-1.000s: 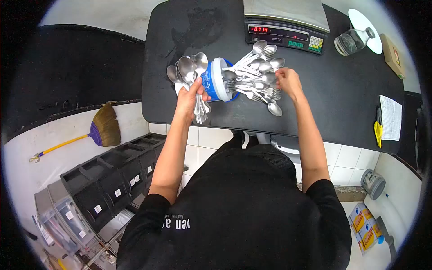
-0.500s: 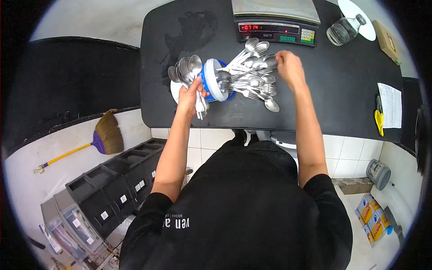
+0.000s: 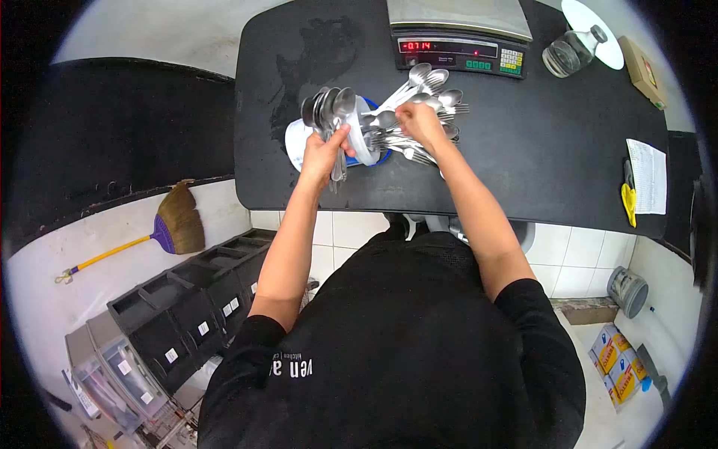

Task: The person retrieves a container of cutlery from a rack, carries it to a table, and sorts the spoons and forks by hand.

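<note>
My left hand (image 3: 326, 153) is closed around the handles of a bunch of metal spoons (image 3: 329, 106), their bowls pointing up. Behind it a white bucket with blue parts (image 3: 295, 144) lies on its side, its mouth facing right. Metal spoons and forks (image 3: 407, 148) spill from that mouth in a loose pile on the black table. Over the pile, my right hand (image 3: 422, 126) has its fingertips pinched at a spoon (image 3: 385, 120) near the bucket's mouth. The hand partly hides the pile.
A digital scale (image 3: 460, 52) showing -0.714 stands at the back. To its right are a glass bottle (image 3: 570, 54), a white disc (image 3: 609, 45) and a box (image 3: 643, 71). A paper sheet (image 3: 649, 176) and a yellow-handled tool (image 3: 629, 202) lie near the right edge.
My right hand has moved left from the pile's right side to near the bucket's mouth. My left hand has shifted slightly right with the bunch of spoons.
</note>
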Demonstrator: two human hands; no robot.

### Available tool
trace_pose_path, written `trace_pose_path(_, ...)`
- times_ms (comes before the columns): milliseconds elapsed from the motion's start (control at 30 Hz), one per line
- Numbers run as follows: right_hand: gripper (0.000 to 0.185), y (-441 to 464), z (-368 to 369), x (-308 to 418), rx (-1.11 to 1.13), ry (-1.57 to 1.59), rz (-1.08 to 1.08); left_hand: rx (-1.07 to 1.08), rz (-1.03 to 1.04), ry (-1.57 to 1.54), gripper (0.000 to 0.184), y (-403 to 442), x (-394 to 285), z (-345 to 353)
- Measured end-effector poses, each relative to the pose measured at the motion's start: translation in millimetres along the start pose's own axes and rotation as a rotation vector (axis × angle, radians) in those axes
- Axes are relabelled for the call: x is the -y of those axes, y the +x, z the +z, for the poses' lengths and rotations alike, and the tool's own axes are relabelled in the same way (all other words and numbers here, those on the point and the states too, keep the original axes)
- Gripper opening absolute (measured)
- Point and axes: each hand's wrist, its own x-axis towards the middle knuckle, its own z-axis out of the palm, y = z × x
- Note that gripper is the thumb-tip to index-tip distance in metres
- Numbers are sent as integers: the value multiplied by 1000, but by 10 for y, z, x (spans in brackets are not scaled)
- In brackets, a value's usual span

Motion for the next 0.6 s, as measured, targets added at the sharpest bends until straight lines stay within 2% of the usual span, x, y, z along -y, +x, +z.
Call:
trace_pose_path(33,22,-19,-3,-39,-60,-182,-161,22,22,28,18,13,2,2)
trace_pose_path(100,26,-135,-193,-25,92,-464,-92,33,43,47,18,-18,-9,15)
trace_pose_path(133,28,-155,-209,-75,166,-751,-102,29,16,42,18,-40,-38,47)
trace_pose_path(167,28,-186,-211,-177,167,-757,-102,29,-11,38,17,-52,-57,74)
trace_pose_path(233,28,-253,-240,-270,92,-747,-242,48,-10,-5,18,-22,-24,69)
trace_pose_path(300,27,-212,-335,-299,105,-710,-232,10,-63,-56,21,-27,-9,50)
trace_pose_path(400,22,-112,-692,-153,353,-364,0,18,-55,-57,22,-1,-5,0)
trace_pose_path(433,23,-123,-789,-123,289,-247,-21,16,-59,-60,22,11,-5,-8)
trace_pose_path(533,24,-98,-1083,83,284,-149,-21,71,-81,2,22,61,35,-65)
trace_pose_path(600,26,-37,-1168,124,305,2,92,61,-74,8,23,49,14,-36)
